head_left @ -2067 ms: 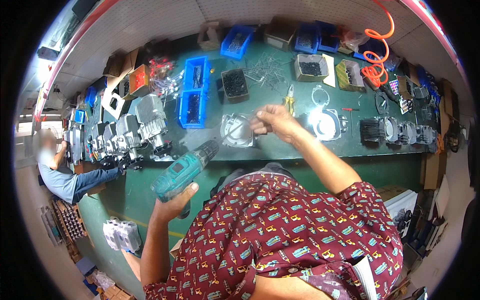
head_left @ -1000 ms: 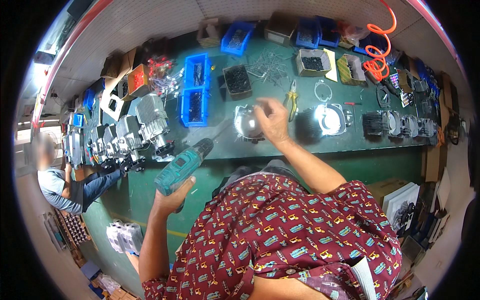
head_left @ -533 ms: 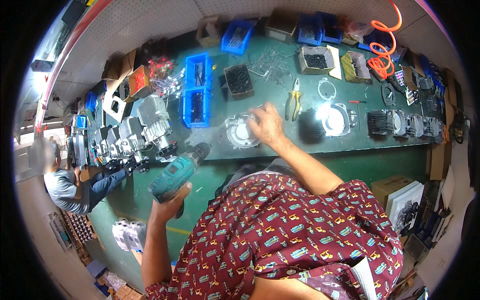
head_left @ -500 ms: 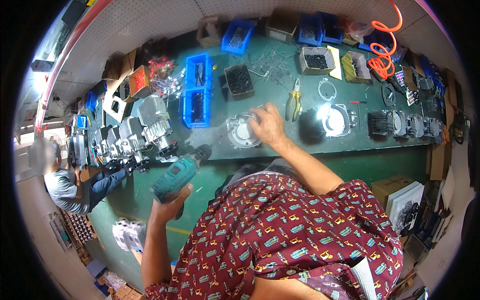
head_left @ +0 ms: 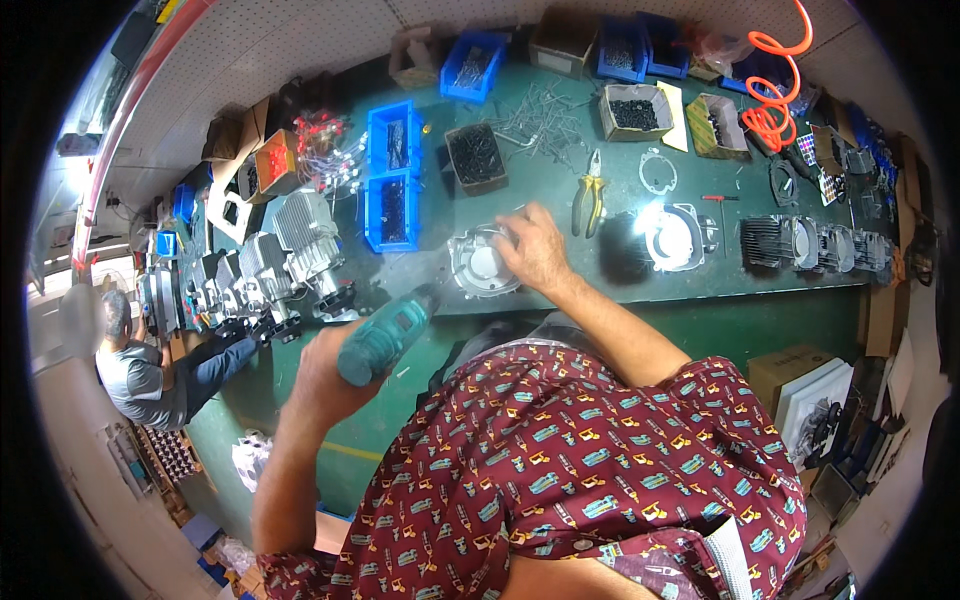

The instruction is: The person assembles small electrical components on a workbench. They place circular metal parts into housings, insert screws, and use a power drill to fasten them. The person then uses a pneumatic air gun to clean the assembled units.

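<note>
My left hand (head_left: 328, 372) is wrapped round the grip of a teal cordless drill (head_left: 384, 338). The drill's dark chuck points up and right, close to the near left side of a silver metal housing (head_left: 476, 268); whether it touches is blurred. The housing lies flat near the bench's front edge, its round opening facing up. Over its right rim my right hand (head_left: 538, 248) has curled fingers holding it; the fingertips are partly hidden. Pliers with yellow-and-black handles (head_left: 587, 200) lie to the right of that hand. Farther right sits a similar housing (head_left: 672, 240) under bright glare.
Blue bins (head_left: 392, 212) and a cardboard box of dark screws (head_left: 476, 160) stand behind the housing. Several assembled metal units (head_left: 300, 235) line the left, finned castings (head_left: 775, 243) the right. An orange coiled hose (head_left: 770, 125) hangs at back right. Another person (head_left: 145, 365) sits far left.
My left hand has brought the drill right and slightly up, toward the housing, turning it more upright. My right hand stays on the housing's right rim. The whole view has shifted slightly.
</note>
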The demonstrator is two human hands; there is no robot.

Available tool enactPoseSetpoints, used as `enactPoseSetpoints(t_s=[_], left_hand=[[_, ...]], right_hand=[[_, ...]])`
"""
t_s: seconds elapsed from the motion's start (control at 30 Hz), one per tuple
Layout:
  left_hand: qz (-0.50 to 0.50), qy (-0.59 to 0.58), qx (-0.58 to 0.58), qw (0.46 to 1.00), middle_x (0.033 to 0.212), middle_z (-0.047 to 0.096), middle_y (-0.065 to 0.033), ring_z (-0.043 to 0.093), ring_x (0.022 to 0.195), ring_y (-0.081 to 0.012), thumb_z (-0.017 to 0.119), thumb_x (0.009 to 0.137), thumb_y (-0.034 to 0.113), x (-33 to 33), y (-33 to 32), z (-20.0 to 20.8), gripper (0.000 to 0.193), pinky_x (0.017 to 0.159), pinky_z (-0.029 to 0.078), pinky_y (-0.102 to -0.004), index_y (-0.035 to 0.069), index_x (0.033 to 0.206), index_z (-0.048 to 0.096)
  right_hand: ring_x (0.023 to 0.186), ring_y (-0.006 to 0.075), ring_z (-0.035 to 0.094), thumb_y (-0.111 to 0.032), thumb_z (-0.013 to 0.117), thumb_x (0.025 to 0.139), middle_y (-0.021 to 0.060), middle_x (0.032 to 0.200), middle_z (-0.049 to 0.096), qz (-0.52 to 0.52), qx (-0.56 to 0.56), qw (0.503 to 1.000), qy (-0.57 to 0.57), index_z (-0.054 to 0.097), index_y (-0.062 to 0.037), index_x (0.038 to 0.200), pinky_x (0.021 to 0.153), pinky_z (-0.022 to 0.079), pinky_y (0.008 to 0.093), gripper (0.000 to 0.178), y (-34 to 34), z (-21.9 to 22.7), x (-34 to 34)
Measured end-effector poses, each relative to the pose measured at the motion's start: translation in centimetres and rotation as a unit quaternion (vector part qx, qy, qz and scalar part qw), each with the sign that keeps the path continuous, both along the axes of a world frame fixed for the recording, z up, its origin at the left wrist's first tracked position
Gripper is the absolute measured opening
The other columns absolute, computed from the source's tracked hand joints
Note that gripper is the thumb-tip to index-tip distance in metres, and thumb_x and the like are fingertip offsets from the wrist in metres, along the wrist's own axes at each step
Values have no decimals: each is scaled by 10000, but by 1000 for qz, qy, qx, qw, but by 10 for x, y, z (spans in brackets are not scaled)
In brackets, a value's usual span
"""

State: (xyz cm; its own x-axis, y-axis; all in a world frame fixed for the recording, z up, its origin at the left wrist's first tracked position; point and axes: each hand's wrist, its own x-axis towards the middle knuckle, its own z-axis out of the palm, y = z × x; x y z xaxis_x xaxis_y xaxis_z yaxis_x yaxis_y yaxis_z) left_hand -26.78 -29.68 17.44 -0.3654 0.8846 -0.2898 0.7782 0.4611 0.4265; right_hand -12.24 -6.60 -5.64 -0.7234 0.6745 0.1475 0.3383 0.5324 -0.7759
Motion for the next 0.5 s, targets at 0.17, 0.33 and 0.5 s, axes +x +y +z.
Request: enactPoseSetpoints(t_s=[0.17, 0.33, 0.5], left_hand=[[-44, 2, -67, 997, 806, 693, -145, 682, 759, -343, 789, 746, 179, -14, 39, 10, 231, 695, 547, -408, 68, 915, 676], [-17, 32, -135, 990, 859, 685, -144, 684, 817, -332, 817, 729, 257, -9, 53, 24, 291, 754, 550, -418, 83, 921, 686], [9, 58, -154, 986, 902, 674, -155, 671, 866, -352, 824, 719, 287, -1, 53, 24, 340, 787, 542, -431, 84, 953, 684]], right_hand=[[988, 336, 550, -197, 716, 774, 156, 974, 551, 6, -1, 1000, 14, 720, -60, 1062, 853, 495, 435, 318, 2, -2, 1], [976, 339, 552, -192, 710, 769, 157, 974, 557, 11, 6, 1000, 23, 722, -52, 1045, 849, 493, 439, 309, 1, -3, -1], [974, 343, 553, -202, 710, 765, 167, 963, 558, 11, 6, 1000, 28, 725, -47, 1033, 845, 489, 443, 310, 3, -1, -1]])
